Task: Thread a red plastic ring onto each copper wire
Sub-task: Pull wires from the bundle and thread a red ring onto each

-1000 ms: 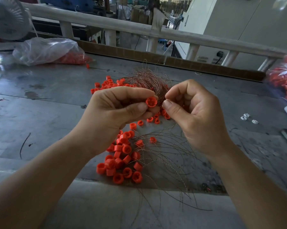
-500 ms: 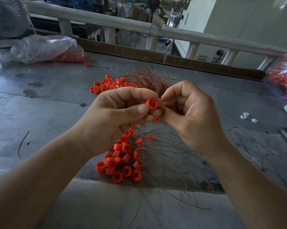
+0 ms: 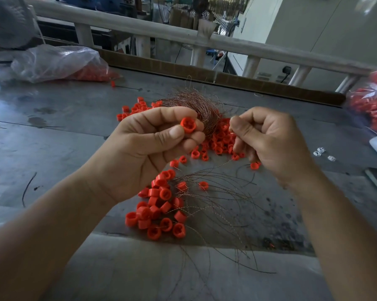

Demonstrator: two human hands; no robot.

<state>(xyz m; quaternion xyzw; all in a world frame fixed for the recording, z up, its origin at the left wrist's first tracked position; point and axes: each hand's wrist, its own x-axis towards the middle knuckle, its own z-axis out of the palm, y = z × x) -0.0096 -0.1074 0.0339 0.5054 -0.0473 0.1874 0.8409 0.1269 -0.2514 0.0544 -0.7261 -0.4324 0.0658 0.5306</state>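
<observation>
Your right hand (image 3: pixel 270 144) has drawn rightward off your left hand (image 3: pixel 144 148), which pinches a small red plastic ring (image 3: pixel 188 125). The right hand pinches a thin copper wire (image 3: pixel 224 162) just right of that ring.

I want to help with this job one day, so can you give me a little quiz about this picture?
1. True or false: the left hand pinches a red ring.
2. Where is the wire bundle? A: inside a bag. B: on the table, behind the hands. C: on the floor.
3. Fill in: the right hand seems to pinch a thin copper ___.

Key: 1 true; 2 B; 3 wire.
</observation>
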